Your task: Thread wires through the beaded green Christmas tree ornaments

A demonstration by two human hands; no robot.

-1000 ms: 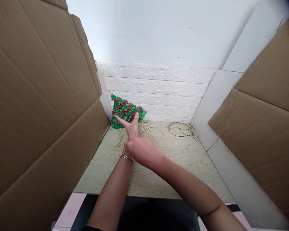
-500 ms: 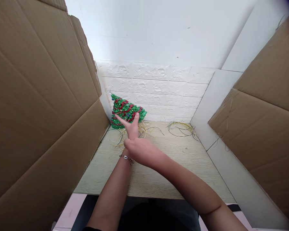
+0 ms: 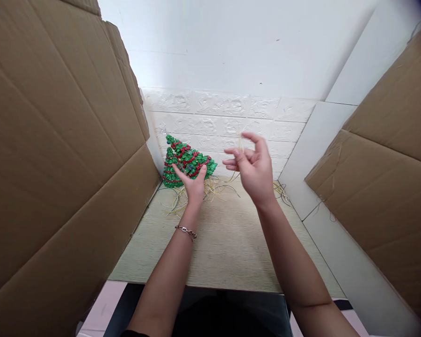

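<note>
A green beaded Christmas tree (image 3: 196, 161) with red garlands lies tilted at the back left, its top toward the upper left. My left hand (image 3: 194, 187) grips its lower part between thumb and fingers. Behind and to the left of it, another green and red beaded tree (image 3: 169, 174) shows partly. My right hand (image 3: 254, 166), slightly blurred, is raised to the right of the trees. A thin yellow strand (image 3: 239, 141) runs by its fingertips, pinched between thumb and fingers.
A tangle of thin yellow, white and dark strands (image 3: 182, 199) lies under and before the trees. More strands (image 3: 281, 192) lie at the right. Cardboard panels (image 3: 73, 187) flank the wooden table (image 3: 231, 243); a white brick-patterned wall (image 3: 214, 124) closes the back.
My right hand has gone from my left wrist up and to the right, with a yellow strand at its fingers. The held tree has shifted slightly right, uncovering more of the tree behind.
</note>
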